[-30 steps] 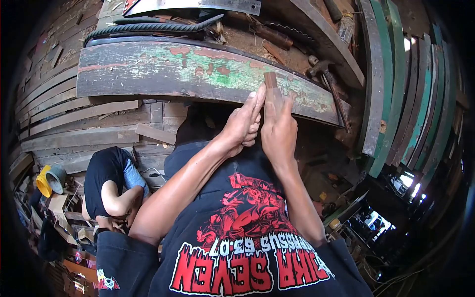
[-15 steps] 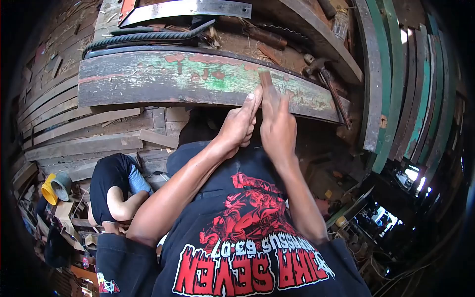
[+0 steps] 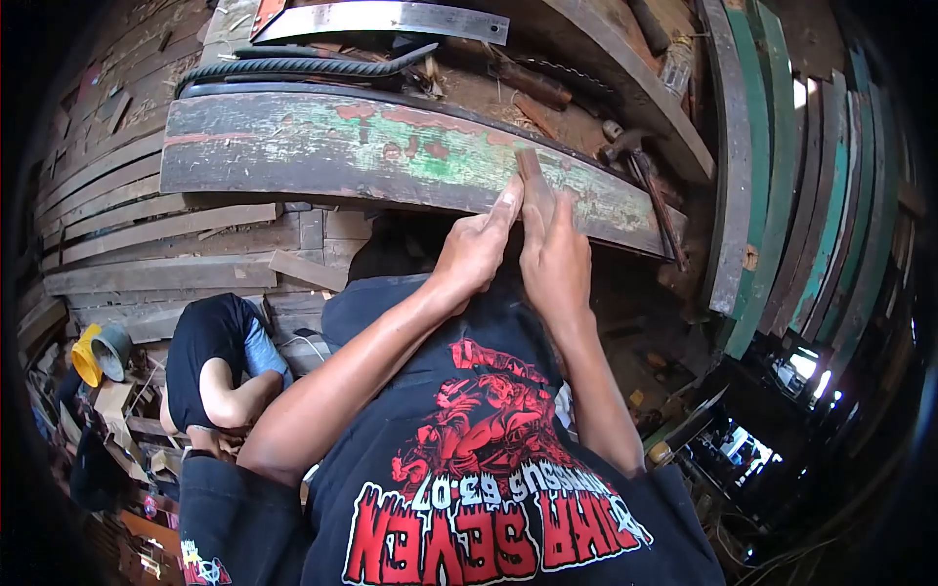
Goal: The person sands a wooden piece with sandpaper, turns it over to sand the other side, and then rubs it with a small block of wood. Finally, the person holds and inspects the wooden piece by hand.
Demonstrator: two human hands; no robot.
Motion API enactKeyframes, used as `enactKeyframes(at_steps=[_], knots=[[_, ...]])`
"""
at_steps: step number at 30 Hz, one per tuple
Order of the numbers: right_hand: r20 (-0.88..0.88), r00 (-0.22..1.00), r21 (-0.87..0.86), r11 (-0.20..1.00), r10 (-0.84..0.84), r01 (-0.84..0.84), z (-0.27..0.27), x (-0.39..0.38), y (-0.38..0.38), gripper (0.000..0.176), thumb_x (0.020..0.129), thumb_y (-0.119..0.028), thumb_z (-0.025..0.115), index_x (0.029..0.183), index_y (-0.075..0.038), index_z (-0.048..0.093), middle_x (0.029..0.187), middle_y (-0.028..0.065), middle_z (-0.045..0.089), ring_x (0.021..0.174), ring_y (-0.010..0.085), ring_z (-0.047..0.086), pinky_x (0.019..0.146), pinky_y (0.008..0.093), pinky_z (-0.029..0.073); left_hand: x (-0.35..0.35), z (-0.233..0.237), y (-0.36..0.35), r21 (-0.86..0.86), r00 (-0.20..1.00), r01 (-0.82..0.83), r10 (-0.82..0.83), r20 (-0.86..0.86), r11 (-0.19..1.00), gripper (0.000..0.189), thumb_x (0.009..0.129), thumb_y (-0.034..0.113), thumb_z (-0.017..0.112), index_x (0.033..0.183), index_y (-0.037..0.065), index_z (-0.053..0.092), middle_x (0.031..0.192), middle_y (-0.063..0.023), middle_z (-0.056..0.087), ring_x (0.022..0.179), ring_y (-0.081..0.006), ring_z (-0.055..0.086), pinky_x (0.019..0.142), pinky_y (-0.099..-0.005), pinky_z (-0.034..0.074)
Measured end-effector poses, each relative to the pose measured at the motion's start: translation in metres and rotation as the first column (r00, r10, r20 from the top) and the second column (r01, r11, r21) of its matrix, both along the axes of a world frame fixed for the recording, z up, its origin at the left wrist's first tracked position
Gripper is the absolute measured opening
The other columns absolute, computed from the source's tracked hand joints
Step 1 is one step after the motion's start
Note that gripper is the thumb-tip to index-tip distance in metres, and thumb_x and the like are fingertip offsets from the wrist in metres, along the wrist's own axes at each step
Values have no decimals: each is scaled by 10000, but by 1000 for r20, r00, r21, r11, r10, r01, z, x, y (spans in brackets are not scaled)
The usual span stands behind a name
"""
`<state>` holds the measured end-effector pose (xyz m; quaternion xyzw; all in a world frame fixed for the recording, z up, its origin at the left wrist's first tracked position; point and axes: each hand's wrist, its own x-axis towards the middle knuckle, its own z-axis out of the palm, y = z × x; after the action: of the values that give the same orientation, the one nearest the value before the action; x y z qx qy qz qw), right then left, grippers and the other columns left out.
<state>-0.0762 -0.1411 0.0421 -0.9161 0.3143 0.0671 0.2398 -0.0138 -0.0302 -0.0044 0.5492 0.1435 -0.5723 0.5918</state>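
Note:
My right hand [image 3: 557, 259] is closed round a short, flat strip of brown wood [image 3: 531, 166], whose far end sticks out past the fingers. Close against it on the left is my left hand [image 3: 474, 249], fingers curled and thumb pointing forward; anything inside its grip is hidden. Both hands are at the near edge of a thick plank [image 3: 293, 146] with worn green and reddish paint, which lies crosswise in front of my body. The strip's tip overlaps the painted face of the plank.
Behind the plank lie a ribbed bar [image 3: 303, 68], a metal square [image 3: 391, 20] and a hammer [image 3: 650, 186]. Boards [image 3: 772, 176] stand along the right. At lower left, another person [image 3: 220, 371] sits near a yellow bucket [image 3: 86, 356].
The view has shifted slightly. The wood strip's tip is a little lower in the picture, and the hands keep nearly the same pose beside each other.

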Motion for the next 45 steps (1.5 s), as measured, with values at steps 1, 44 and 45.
enactKeyframes(at_steps=[1, 44, 45], knots=[[-51, 999, -25, 1000, 7, -9, -3, 14, -7, 378, 1063, -265, 539, 1312, 18, 507, 918, 363, 678, 873, 584, 641, 719, 639, 484, -1, -4, -2, -32, 1000, -26, 27, 8, 999, 769, 993, 738, 470, 640, 58, 542, 529, 0, 459, 418, -121, 431, 397, -320, 314], [3, 995, -121, 988, 95, -94, 12, -1, -12, 359, 1041, -346, 568, 1226, -39, 596, 826, 328, 690, 801, 531, 687, 686, 609, 534, -8, 2, -12, 65, 930, 162, -174, 324, 985, 566, 1105, 522, 309, 1538, 183, 442, 1085, -346, 677, 1106, -520, 625, 944, -505, 486], [8, 995, -138, 986, 99, -97, 14, -1, -8, 350, 1044, -336, 565, 1230, -41, 594, 815, 320, 689, 787, 531, 683, 672, 602, 534, -9, 0, -10, 82, 930, 178, -195, 311, 981, 561, 1105, 522, 310, 1543, 195, 439, 1087, -344, 676, 1107, -520, 623, 944, -505, 486]])
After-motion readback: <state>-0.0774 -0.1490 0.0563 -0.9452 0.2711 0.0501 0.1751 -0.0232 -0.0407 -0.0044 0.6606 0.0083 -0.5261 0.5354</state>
